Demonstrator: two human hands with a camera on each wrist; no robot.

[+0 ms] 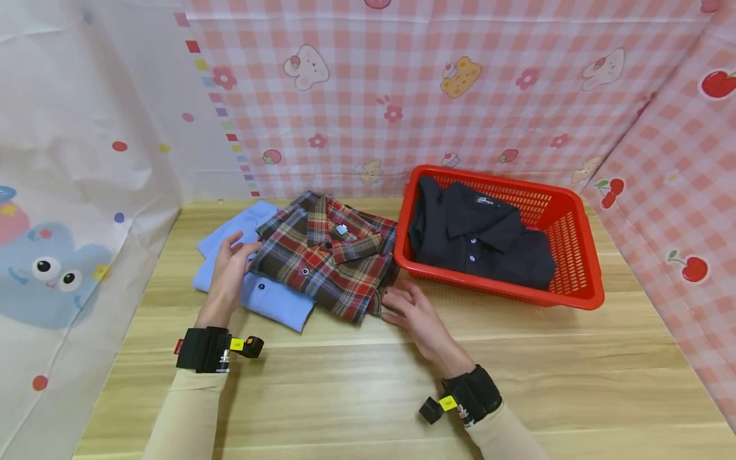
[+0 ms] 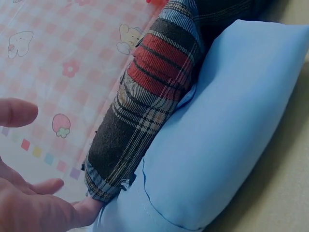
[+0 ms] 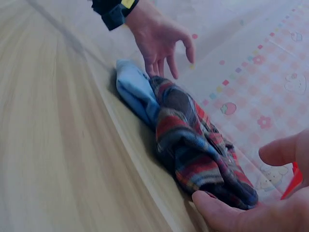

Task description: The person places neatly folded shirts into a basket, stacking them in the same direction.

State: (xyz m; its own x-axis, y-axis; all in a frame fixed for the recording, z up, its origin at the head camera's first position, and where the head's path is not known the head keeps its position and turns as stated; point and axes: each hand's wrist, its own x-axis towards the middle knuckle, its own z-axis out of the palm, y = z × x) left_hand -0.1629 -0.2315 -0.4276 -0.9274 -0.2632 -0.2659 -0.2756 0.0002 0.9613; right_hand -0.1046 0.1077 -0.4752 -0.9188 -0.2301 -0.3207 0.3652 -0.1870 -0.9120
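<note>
A folded plaid shirt in red, brown and yellow lies partly on top of a folded light blue shirt, with its collar facing up. My left hand is at the plaid shirt's left edge. In the left wrist view one fingertip meets the plaid shirt's corner, while the thumb stands apart. At the lower right corner of the plaid shirt is my right hand. The right wrist view shows its fingertips right at the shirt's edge, thumb spread away.
A red plastic basket stands at the right with a folded black shirt inside. Its left side is close against the plaid shirt. Printed cloth walls rise behind and on both sides of the wooden table.
</note>
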